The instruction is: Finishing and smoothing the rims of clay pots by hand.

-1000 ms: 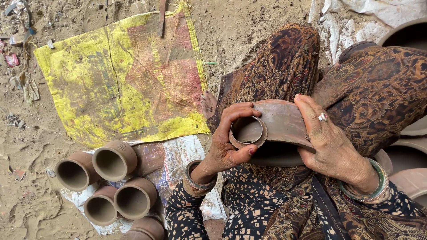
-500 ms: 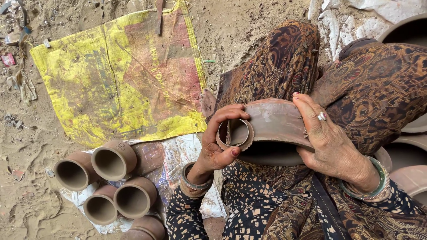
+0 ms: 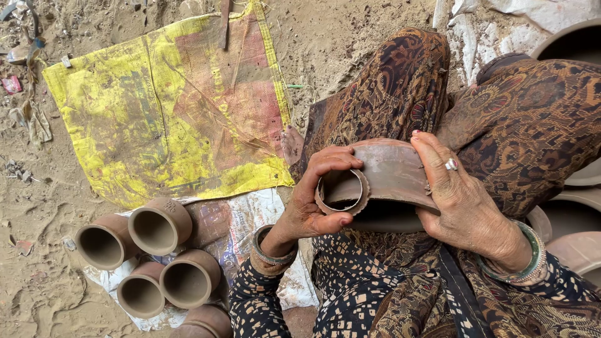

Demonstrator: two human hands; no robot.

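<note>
Item: clay pot [image 3: 391, 172], brown and unfired by its look, lying on its side across the seated person's lap, neck pointing to the person's left.

Left hand [image 3: 313, 200]: fingers and thumb are curling round the rim of the pot's neck [image 3: 341, 191], thumb below and fingers over the top, likely so the ring is being pinched or smoothed into shape.

Right hand [image 3: 457, 194]: lying flat and spread over the pot's shoulder, pressing rather than gripping, apparently steadying the body against the lap. A ring is showing on one finger, bangles on both wrists.

Nearby stock: small clay cups [image 3: 147, 250], five in view, lying on their sides in a close cluster with mouths facing the camera, probably set out to dry. They are resting on a pale printed plastic sheet [image 3: 241, 216], keeping them off the sandy ground [image 3: 56, 181].

Packaging: yellow woven sack [image 3: 169, 106], flattened and roughly square, with a faded red panel, spread just beyond the cups. A small red wrapper [image 3: 11, 84] is lying at the far left edge.

Further large clay vessels [image 3: 573, 216] are sitting at the right edge, partly cut off.
</note>
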